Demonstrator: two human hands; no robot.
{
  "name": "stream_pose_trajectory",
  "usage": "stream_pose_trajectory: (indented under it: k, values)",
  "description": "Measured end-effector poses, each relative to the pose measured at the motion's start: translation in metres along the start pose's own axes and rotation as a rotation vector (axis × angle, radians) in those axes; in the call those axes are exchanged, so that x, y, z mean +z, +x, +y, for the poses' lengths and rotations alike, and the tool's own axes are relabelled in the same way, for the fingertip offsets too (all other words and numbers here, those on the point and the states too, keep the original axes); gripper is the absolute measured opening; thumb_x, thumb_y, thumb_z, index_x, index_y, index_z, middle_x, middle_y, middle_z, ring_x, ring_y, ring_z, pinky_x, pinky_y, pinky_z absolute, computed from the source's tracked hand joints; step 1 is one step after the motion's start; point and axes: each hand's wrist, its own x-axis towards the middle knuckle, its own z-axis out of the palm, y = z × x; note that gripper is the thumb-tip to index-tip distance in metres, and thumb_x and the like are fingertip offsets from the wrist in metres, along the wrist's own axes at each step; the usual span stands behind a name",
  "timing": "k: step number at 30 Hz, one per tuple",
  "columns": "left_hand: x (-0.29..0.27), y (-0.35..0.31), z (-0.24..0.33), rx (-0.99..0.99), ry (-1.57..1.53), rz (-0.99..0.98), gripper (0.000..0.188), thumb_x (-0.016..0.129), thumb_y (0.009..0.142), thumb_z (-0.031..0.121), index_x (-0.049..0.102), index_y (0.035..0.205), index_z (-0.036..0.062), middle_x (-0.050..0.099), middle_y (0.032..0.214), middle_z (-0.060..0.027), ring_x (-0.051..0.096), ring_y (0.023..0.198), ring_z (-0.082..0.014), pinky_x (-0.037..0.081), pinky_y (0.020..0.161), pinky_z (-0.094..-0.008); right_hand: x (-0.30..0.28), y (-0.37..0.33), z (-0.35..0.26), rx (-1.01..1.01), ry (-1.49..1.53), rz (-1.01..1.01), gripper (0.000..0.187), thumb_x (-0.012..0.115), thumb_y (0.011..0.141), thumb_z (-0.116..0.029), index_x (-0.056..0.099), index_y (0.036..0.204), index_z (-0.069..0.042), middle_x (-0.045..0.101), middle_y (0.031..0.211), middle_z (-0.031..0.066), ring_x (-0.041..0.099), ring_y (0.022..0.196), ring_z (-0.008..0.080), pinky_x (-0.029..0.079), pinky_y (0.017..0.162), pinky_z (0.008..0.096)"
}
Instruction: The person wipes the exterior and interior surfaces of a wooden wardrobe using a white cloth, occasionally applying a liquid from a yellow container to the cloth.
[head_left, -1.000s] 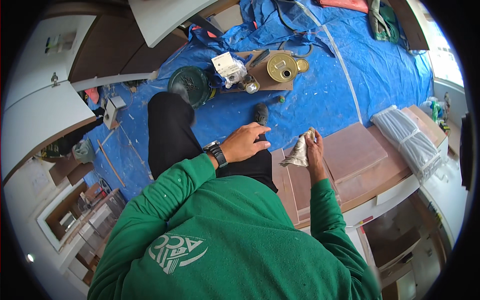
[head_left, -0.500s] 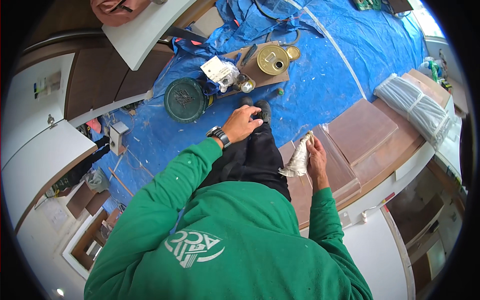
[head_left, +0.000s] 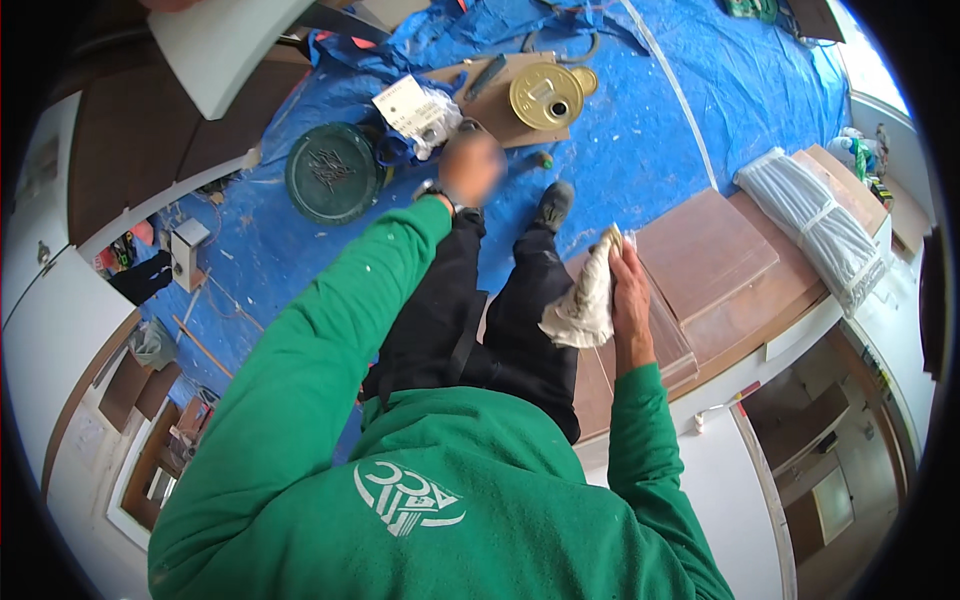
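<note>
While the right hand (head_left: pixel 630 288) keeps its grip on the cloth (head_left: pixel 585 302), beside the right leg (head_left: pixel 535 320), the left hand (head_left: pixel 470 170) has swung forward to the near edge of the board (head_left: pixel 492 114), between bucket (head_left: pixel 335 173) and tin (head_left: pixel 545 98). Hands well apart. Left blurred: cannot tell whether it holds anything. Reach now seems turned to the board, cloth kept aside.

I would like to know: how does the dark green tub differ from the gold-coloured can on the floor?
The dark green tub looks wider; the gold-coloured can looks narrower.
The tub carries thin, loose pieces on top; the can shows a dark round spot on its top.
The tub stands on the blue sheet, the can on a brown board.
Both have round tops.
</note>
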Motion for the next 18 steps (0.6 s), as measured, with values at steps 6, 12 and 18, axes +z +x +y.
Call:
stream_pose_trajectory:
  k: [6, 12, 18]
  values:
    - [0.032, 0.074, -0.009, -0.059, 0.041, 0.046, 0.047, 0.073, 0.087, 0.028, 0.069, 0.127, 0.0033, 0.075, 0.109, -0.0168, 0.072, 0.104, -0.0303, 0.055, 0.091, -0.0407, 0.012, 0.056, -0.023, 0.182, 0.469, -0.264, 0.048, 0.051, 0.098, -0.008, 0.048, 0.145, 0.002, 0.068, 0.121, 0.0179, 0.069, 0.104, 0.026, 0.057, 0.094, 0.0381]
    - [0.072, 0.143, -0.004, 0.039, 0.14, 0.145, 0.051, 0.071, 0.088, 0.028, 0.065, 0.131, 0.0015, 0.07, 0.117, -0.0201, 0.068, 0.108, -0.0349, 0.052, 0.096, -0.0421, -0.011, 0.132, -0.016, 0.208, 0.15, -0.271, 0.04, 0.062, 0.1, -0.01, 0.055, 0.138, 0.001, 0.071, 0.113, 0.0105, 0.07, 0.094, 0.0173, 0.059, 0.086, 0.0321]
    - [0.117, 0.179, -0.016, 0.084, 0.287, 0.212, 0.057, 0.074, 0.088, 0.03, 0.062, 0.136, 0.002, 0.061, 0.127, -0.0229, 0.06, 0.118, -0.0394, 0.047, 0.104, -0.0441, -0.031, 0.223, 0.003, 0.1, -0.251, -0.224, 0.04, 0.068, 0.1, -0.025, 0.063, 0.131, 0.0, 0.07, 0.102, 0.0037, 0.064, 0.08, 0.0096, 0.054, 0.073, 0.0255]
